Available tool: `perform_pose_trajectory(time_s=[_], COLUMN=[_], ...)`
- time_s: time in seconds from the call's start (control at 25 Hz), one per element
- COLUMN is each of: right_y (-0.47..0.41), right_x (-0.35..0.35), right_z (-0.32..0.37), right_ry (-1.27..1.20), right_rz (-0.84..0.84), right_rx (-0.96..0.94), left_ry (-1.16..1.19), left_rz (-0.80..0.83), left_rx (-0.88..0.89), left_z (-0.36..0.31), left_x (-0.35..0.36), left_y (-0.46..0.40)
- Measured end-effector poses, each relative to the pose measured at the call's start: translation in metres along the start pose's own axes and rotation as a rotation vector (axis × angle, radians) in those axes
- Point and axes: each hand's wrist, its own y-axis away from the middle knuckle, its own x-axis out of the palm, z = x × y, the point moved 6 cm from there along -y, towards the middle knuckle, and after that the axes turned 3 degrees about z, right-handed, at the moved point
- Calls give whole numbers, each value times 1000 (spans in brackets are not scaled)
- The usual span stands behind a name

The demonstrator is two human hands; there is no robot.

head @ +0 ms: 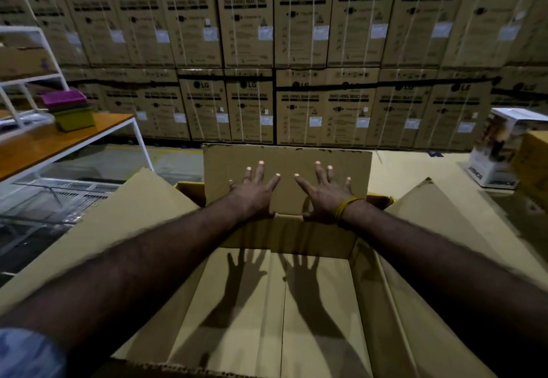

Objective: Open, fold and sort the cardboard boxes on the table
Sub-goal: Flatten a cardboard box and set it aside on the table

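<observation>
A large brown cardboard box stands open right in front of me, its inside bare. Its far flap is turned outward, away from me. My left hand and my right hand both press flat on that flap with fingers spread straight. A yellow band circles my right wrist. The left side flap and the right side flap stick out to the sides. My forearms reach across the box opening and cast shadows on its bottom.
Stacked washing machine cartons form a wall behind. At the left stands an orange-topped table with a white rack and coloured bins. A printed white box and a yellow carton sit at the right.
</observation>
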Motion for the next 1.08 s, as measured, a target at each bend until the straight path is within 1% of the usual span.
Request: perform_pose_trajectory(time_s=[0.08,0.24,0.4,0.56,0.8,0.96,1.08], right_y=[16,56,102,157,223,266,301], right_x=[-9,-22,-31,-32,-27,-27,-20], right_z=[4,10,14,10,-17,-54,-97], right_ry=[9,6,-15,-54,-70,-61,-63], right_rz=[-9,-29,-64,-112,-143,-216,-241], right_rx=[9,47,98,163,232,275,321], left_ry=[-19,5,51,94,174,218,230], left_rz=[-14,-97,-123,-152,-192,-239,-279], left_rx=[13,34,50,106,236,289,305], left_z=[-4,-9,-16,-38,-99,-151,-199], left_x=[-9,-27,-38,-42,-38,-44,-51], left_y=[15,53,91,127,161,178,185])
